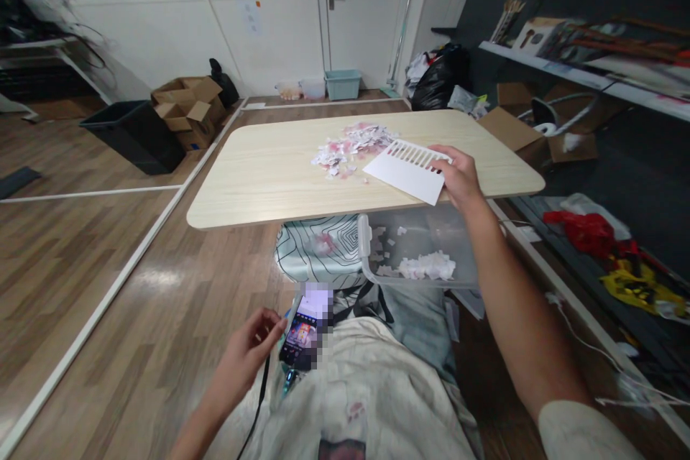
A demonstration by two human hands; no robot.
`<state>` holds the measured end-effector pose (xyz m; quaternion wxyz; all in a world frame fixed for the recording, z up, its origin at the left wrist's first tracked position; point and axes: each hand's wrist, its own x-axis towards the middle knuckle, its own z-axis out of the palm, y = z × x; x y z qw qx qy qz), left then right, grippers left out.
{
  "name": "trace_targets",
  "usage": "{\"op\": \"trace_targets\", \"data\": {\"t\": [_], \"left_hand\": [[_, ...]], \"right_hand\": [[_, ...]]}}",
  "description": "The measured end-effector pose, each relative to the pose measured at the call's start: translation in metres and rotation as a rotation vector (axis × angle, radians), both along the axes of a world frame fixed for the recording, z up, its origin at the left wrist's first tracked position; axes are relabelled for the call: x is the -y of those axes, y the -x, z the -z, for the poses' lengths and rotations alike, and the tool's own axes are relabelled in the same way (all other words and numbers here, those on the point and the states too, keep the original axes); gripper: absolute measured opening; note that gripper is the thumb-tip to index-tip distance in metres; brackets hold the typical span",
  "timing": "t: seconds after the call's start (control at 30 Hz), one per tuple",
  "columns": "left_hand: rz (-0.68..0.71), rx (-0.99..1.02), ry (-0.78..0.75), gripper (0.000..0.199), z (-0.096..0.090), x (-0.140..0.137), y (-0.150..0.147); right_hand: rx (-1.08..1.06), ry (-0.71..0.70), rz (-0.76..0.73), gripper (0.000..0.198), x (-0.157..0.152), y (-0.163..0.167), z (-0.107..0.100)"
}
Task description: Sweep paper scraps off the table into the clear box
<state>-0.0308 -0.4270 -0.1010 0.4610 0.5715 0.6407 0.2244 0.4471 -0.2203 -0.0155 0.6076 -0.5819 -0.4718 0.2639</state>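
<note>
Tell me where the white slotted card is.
In the head view, the white slotted card is right of centre, held in the right hand over the table, beside the paper scraps.

White wall (280,36) and door (371,29), as I view them remotely, behind a pale, round-cornered table (253,176); wood-plank floor (118,345) with white strips (91,194); dark shelving (555,70) at right.

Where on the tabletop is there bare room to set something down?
The widest free patch is the left part of the tabletop, between its left edge and the paper scraps. A smaller one lies between the right hand and the right edge. The middle is crowded: heaped paper scraps, with the white slotted card at their right.
</note>
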Motion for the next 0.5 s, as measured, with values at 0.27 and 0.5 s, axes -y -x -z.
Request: {"op": "trace_targets", "data": {"t": [0.27, 0.5], "left_hand": [[0.007, 0.138, 0.211, 0.072, 0.073, 0.005, -0.004], [0.039, -0.038, 0.203, 0.071, 0.057, -0.013, -0.012]], "right_hand": [[0.023, 0.004, -0.001, 0.044, -0.003, -0.002, 0.004], [0.004, -0.009, -0.036, 0.044, 0.0, 0.0, 0.002]]}}
